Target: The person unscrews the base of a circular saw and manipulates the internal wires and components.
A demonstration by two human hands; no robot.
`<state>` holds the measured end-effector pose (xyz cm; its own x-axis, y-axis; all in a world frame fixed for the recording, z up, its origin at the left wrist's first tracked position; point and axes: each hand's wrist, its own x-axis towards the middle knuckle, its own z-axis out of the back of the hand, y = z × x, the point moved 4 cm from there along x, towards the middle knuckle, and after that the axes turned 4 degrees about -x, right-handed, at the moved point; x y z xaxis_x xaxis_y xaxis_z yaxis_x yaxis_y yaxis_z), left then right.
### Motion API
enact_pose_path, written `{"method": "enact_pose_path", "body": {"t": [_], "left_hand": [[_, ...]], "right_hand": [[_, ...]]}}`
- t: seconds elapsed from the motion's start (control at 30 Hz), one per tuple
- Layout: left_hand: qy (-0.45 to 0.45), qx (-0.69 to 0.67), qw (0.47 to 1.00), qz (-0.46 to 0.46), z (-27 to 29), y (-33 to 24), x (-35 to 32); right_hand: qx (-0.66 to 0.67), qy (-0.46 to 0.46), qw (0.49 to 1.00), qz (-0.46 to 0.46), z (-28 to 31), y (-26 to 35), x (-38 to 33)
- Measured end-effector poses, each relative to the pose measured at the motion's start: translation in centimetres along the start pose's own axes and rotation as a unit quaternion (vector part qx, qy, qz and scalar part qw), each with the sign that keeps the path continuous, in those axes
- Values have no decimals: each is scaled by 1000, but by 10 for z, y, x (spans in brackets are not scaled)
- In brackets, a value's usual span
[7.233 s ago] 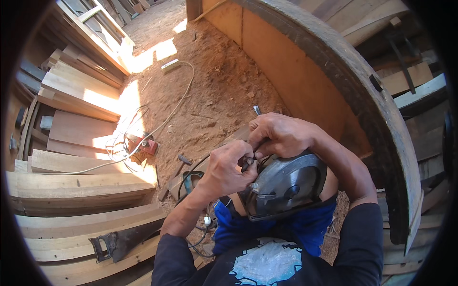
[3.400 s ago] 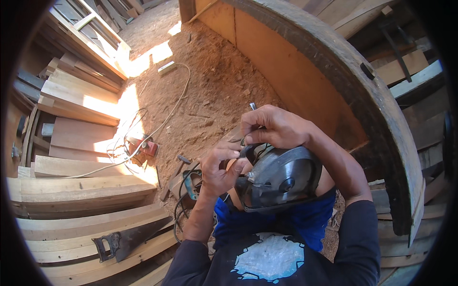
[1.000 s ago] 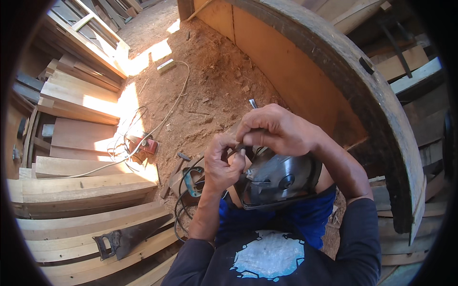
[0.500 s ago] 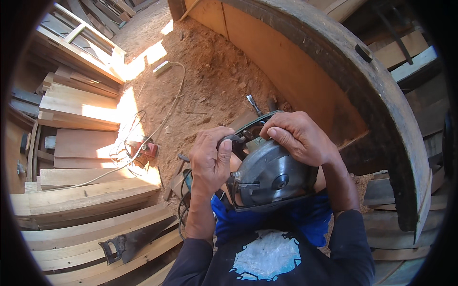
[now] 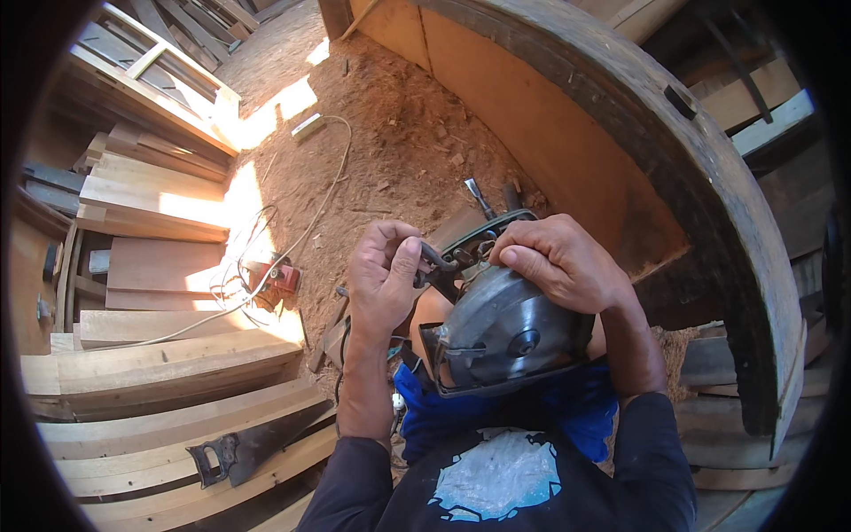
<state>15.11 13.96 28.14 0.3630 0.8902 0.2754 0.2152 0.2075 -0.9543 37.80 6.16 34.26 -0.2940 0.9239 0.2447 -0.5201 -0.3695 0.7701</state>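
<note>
A circular saw [image 5: 519,332] rests upright against my lap, its round metal guard facing me. Its green-edged handle housing [image 5: 487,232] appears opened, with small wires [image 5: 485,248] showing inside. My left hand [image 5: 383,279] is closed on a thick black cord [image 5: 434,258] that bends into the housing. Over the top of the saw, my right hand [image 5: 558,266] is curled with thumb and forefinger pinched beside the wires; what lies between its fingertips is too small to make out. A chisel-like tool [image 5: 480,197] stands just beyond the housing.
Stacked planks [image 5: 160,363] fill the left side, with a handsaw [image 5: 235,457] lying on them. A red power tool [image 5: 279,277] and a pale cable [image 5: 341,168] lie on the sawdust-covered floor, near a white power strip [image 5: 308,126]. A large curved wooden piece [image 5: 709,177] rises at right.
My left hand has lifted slightly and shifted left, exposing more of the black cord. My right fingers have drawn in a little closer together. The view has shifted slightly.
</note>
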Motion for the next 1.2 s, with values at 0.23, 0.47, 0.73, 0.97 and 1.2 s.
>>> {"method": "enact_pose_path", "body": {"t": [0.23, 0.47, 0.73, 0.97, 1.2], "left_hand": [[-4, 4, 1000, 14, 3, -2, -9], [4, -19, 1000, -2, 5, 0, -20], [-20, -35, 999, -15, 6, -1, -35], [-17, -28, 999, -33, 11, -1, -45], [8, -37, 995, -92, 8, 8, -58]], "right_hand": [[20, -4, 1000, -6, -4, 5, -1], [13, -11, 1000, 1, -4, 6, -2], [18, -20, 1000, 4, -2, 4, -2], [19, -20, 1000, 3, -3, 3, -5], [5, -20, 1000, 17, -2, 5, -4]]}}
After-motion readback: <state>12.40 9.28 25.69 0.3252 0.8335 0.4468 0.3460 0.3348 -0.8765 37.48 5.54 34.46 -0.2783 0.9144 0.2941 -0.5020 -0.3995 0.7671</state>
